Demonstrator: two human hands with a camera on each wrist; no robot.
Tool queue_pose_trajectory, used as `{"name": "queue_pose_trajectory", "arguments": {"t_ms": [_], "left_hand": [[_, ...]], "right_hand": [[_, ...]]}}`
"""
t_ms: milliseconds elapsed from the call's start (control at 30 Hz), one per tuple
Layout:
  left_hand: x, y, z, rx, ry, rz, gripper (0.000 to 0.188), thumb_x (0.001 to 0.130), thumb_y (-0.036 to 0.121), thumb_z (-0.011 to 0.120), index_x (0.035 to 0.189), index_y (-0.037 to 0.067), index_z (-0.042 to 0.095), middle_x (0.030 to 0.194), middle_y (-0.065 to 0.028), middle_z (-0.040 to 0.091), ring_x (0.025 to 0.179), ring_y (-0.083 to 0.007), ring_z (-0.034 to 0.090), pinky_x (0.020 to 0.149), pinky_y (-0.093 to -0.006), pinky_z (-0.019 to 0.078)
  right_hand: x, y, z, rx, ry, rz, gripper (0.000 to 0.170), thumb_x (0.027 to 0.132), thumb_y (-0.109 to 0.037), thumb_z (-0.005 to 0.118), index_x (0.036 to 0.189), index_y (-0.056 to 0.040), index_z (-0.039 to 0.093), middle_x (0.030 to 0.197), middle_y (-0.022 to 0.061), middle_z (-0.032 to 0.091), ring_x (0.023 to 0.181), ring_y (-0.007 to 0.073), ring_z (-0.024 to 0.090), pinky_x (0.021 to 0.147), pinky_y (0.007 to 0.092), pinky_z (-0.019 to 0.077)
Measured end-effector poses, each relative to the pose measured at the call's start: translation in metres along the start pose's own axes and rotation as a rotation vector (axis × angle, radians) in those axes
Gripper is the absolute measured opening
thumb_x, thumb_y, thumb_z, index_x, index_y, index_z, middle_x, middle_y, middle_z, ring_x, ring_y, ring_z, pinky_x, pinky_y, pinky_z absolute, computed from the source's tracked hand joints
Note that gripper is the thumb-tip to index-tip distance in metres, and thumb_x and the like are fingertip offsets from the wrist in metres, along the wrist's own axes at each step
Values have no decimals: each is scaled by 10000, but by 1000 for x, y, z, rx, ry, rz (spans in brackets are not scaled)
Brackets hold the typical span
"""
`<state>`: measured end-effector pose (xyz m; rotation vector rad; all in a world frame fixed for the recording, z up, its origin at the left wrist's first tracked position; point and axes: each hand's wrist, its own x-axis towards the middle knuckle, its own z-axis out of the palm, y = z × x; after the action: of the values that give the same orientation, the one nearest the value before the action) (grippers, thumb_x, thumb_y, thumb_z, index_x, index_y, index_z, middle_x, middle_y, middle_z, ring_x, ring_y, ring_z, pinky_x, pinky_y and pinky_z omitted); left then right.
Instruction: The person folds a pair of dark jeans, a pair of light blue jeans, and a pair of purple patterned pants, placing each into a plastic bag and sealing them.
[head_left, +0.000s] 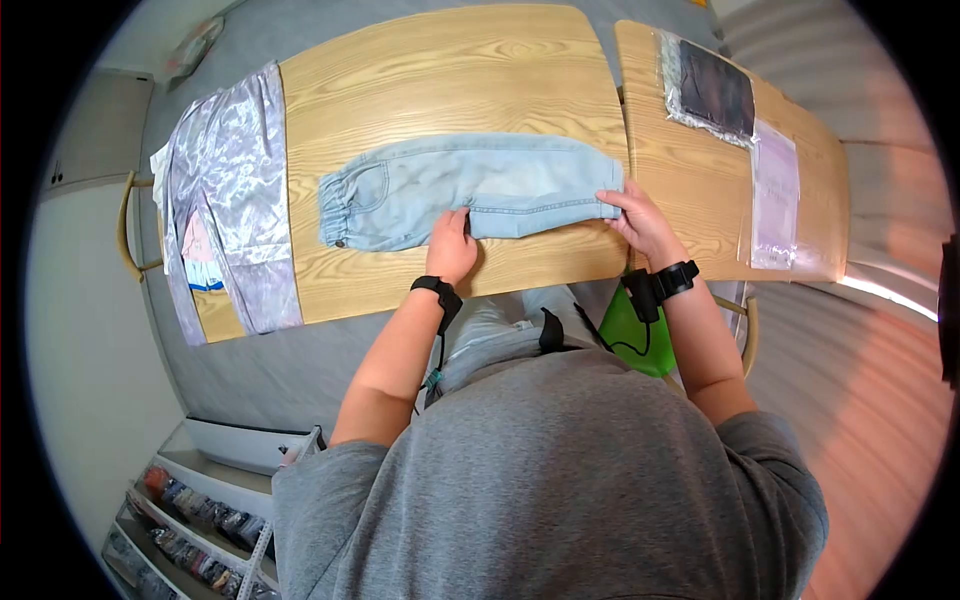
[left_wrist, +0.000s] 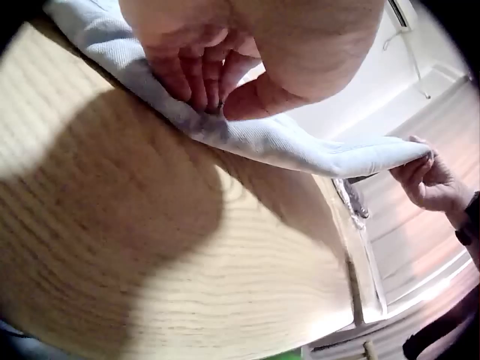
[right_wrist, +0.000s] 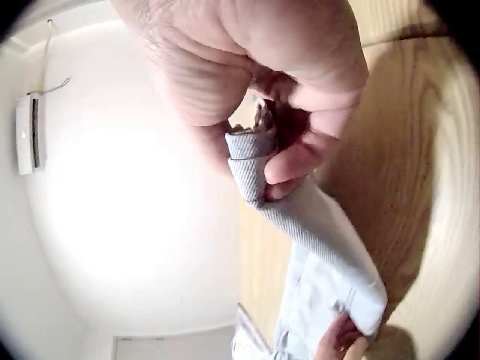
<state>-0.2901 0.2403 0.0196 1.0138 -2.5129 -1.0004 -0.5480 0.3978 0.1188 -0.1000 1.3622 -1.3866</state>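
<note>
Light blue jeans (head_left: 430, 185) lie folded lengthwise across the wooden table (head_left: 450, 70), elastic waist at the left and hems at the right. My left hand (head_left: 452, 250) pinches their near edge around the middle; in the left wrist view its thumb and fingertips (left_wrist: 202, 97) meet on the denim (left_wrist: 277, 146). At the hem end my right hand (head_left: 645, 222) grips the near corner. The right wrist view shows the hem (right_wrist: 251, 150) between thumb and curled fingers, raised off the table there.
Shiny grey-lilac trousers (head_left: 240, 190) hang over the table's left end, beside a pink and white piece (head_left: 200, 250). On a second table (head_left: 690, 180) at the right lie a dark packed item (head_left: 715, 90) and a lilac packet (head_left: 773, 200). Shelves (head_left: 200, 500) stand lower left.
</note>
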Motion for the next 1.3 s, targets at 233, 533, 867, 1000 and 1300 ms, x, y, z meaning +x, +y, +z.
{"name": "queue_pose_trajectory", "arguments": {"t_ms": [233,533,867,1000,1300], "left_hand": [[-2,-21,-5,-369,-136,-96,519,663,76,628,1159,-25,511,1041,-186,560,988,-351,517,879,-399,426],[-21,-93,54,-1260,-302,-244,452,954,247,466,1345,52,350,1323,-111,437,1227,-201,400,1029,-337,317],[-14,-56,-24,-1076,-411,-616,322,830,181,597,1076,-27,603,1015,-92,629,873,-153,552,743,-257,438],[-18,-71,-42,-1026,-413,-481,286,785,-15,508,1056,-47,595,943,-103,643,813,-141,571,694,-241,452],[0,-89,-151,161,299,128,317,835,84,496,1134,126,590,1227,-134,533,1146,-305,501,879,-439,429]], "right_hand": [[-10,-37,156,-261,-47,-222,525,800,-86,666,1232,-20,375,985,75,600,838,114,593,659,239,492],[55,72,305,-910,-585,-220,661,783,-194,694,1314,-43,330,1054,205,568,885,217,599,781,318,493],[54,91,189,-1410,-117,-806,398,845,-144,531,1237,-77,506,1224,158,524,1129,327,491,967,418,375],[60,127,163,-1732,-159,-808,420,885,-253,504,1289,-141,478,1369,123,416,1271,315,371,1008,519,300],[59,124,191,-1852,-64,-778,482,889,-411,501,1338,-255,428,1426,84,346,1336,311,269,1035,592,212]]}}
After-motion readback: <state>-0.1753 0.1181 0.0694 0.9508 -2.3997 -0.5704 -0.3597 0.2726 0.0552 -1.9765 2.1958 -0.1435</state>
